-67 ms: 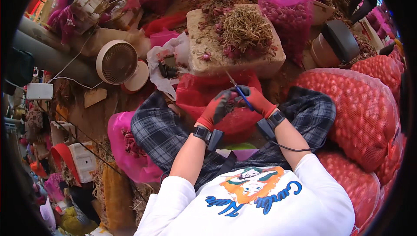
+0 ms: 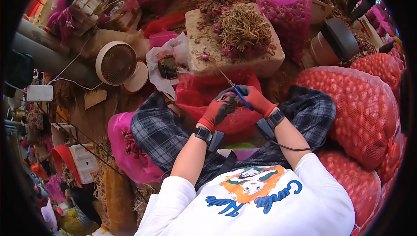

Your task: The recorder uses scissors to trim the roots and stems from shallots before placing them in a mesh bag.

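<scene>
Blue-handled tool (image 2: 241, 95), slanted, tip forward-left, in right hand (image 2: 258, 101)

I see a red and dark grey left glove (image 2: 212, 115) and right glove (image 2: 260, 104), a blue tool handle (image 2: 243, 98), dark plaid trousers (image 2: 150, 125), a white shirt (image 2: 269, 219) printed orange and blue; cream block (image 2: 196, 40) at twelve o'clock, red sacks (image 2: 347, 105) at three, magenta bag (image 2: 137, 165) at eight.

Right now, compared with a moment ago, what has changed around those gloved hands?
The blue-handled tool in the right hand has tilted slightly, its tip swinging toward the left. Nothing was visibly grabbed or let go. The fan, the pale block, the dried stalks and the red net sacks stayed put.
</scene>
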The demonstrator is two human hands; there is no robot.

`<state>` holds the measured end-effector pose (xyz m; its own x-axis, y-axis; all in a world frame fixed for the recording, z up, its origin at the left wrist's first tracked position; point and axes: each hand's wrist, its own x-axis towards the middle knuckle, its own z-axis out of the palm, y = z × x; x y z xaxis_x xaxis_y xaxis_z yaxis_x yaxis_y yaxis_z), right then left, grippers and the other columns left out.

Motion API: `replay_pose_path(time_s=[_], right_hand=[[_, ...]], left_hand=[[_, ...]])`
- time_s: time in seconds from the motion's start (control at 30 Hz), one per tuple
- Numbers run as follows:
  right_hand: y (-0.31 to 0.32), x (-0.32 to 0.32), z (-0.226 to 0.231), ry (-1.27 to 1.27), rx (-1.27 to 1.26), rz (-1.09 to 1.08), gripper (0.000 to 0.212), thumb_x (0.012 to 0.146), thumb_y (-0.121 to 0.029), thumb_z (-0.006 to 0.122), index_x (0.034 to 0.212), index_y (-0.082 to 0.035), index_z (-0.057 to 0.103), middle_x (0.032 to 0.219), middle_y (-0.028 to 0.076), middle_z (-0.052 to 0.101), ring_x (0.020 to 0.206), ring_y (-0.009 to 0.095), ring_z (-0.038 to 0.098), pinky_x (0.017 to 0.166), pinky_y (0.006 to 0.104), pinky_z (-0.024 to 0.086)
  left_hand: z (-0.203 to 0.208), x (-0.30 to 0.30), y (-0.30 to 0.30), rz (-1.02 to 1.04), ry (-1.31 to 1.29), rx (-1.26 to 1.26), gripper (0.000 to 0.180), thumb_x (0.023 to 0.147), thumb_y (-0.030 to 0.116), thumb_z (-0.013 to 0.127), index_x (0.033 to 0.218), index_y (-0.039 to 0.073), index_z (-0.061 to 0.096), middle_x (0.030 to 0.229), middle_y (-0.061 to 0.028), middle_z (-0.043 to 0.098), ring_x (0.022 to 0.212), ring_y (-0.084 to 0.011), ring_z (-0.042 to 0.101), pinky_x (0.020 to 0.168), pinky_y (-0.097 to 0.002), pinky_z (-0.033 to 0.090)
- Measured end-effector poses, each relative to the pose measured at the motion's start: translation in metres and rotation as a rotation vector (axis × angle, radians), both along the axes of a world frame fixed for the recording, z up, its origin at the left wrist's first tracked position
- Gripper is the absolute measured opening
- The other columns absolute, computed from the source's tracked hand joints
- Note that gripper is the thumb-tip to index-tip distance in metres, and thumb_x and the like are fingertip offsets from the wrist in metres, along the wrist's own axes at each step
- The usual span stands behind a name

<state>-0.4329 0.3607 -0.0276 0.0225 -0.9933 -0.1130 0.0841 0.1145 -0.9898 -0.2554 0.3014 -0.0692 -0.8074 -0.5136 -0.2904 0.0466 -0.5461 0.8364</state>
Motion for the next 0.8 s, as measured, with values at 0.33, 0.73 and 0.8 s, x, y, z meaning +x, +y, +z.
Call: replay_pose_path(time_s=[0.33, 0.73, 0.8], right_hand=[[0.011, -0.007, 0.004, 0.243, 0.252, -0.261, 0.038, 0.078, -0.033, 0.067, 0.099, -0.002, 0.059, 0.085, 0.008, 0.064, 0.08, 0.023, 0.062, 0.073, 0.0336, 0.049], [0.049, 0.016, -0.003, 1.012, 0.049, -0.121, 0.062, 0.072, -0.052, 0.068, 0.106, -0.002, 0.055, 0.1, 0.019, 0.059, 0.092, 0.035, 0.059, 0.079, 0.0412, 0.047], [0.05, 0.015, -0.004, 0.978, 0.011, -0.251, 0.061, 0.073, -0.057, 0.064, 0.103, -0.004, 0.057, 0.098, 0.017, 0.061, 0.087, 0.033, 0.061, 0.077, 0.0401, 0.048]], left_hand=[[-0.032, 0.011, -0.019, 0.291, 0.126, 0.177, 0.027, 0.094, 0.03, 0.05, 0.108, 0.009, 0.058, 0.099, -0.0047, 0.063, 0.078, -0.0117, 0.059, 0.069, -0.0272, 0.05], [-0.001, 0.022, -0.032, 0.398, 0.481, 0.853, 0.027, 0.09, 0.034, 0.055, 0.105, 0.012, 0.06, 0.092, -0.0039, 0.066, 0.072, -0.0153, 0.061, 0.062, -0.0294, 0.051], [0.006, 0.018, -0.031, 0.623, 0.314, 0.691, 0.022, 0.092, 0.029, 0.054, 0.106, 0.012, 0.059, 0.092, -0.0007, 0.064, 0.077, -0.0127, 0.061, 0.065, -0.0285, 0.05]])
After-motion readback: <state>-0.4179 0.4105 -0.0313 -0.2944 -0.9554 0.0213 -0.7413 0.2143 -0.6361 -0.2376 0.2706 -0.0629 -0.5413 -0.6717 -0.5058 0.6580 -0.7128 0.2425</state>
